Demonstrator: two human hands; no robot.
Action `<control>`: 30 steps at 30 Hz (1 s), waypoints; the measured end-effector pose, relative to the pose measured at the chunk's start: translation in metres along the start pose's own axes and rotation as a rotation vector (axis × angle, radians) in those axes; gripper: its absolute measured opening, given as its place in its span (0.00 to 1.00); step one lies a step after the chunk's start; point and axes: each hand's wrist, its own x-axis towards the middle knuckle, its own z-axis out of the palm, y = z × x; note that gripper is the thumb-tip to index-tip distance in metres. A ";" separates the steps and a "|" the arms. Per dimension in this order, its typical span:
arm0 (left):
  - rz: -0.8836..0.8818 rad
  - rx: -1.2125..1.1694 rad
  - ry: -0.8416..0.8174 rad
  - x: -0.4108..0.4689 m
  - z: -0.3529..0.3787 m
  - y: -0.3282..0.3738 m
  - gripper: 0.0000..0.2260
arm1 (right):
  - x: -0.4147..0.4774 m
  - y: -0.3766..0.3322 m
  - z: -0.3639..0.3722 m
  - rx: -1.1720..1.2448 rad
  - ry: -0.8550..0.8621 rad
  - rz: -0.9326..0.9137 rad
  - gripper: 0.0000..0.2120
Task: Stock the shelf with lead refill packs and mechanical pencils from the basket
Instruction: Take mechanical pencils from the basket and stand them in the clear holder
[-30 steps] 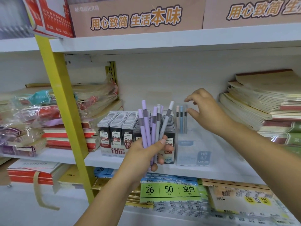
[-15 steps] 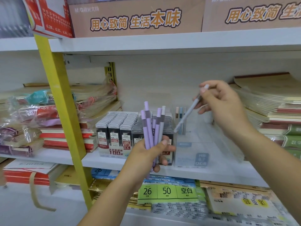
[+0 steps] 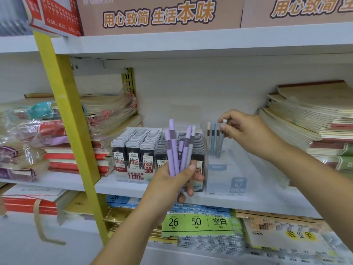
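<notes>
between the thumb and fingers of the right hand [image 3: 248,131] is one grey pencil [image 3: 220,140], pinched near its white top. it stands almost straight up in the clear box [image 3: 229,175] on the white shelf [image 3: 118,185]. just left of those fingertips, a blue pencil [image 3: 213,138] and a pale pink pencil [image 3: 208,131] stand in the same box, right beside the grey one.

lower down and to the left, the left hand [image 3: 176,180] is wrapped around a bunch of purple pencils [image 3: 178,148]. its thumb lies across the front of them and its fingers curl round the back. the pencils fan out upward above the fingers.

right behind that bunch, touching the left side of the clear box, sit rows of lead refill packs [image 3: 141,150] with grey tops. far right of the right hand lies a pile of notebooks [image 3: 309,115]. left of the left hand stands a yellow post [image 3: 72,131].
</notes>
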 end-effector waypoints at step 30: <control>0.001 -0.014 -0.033 0.003 0.012 0.009 0.09 | -0.016 -0.051 -0.009 0.709 0.318 0.205 0.06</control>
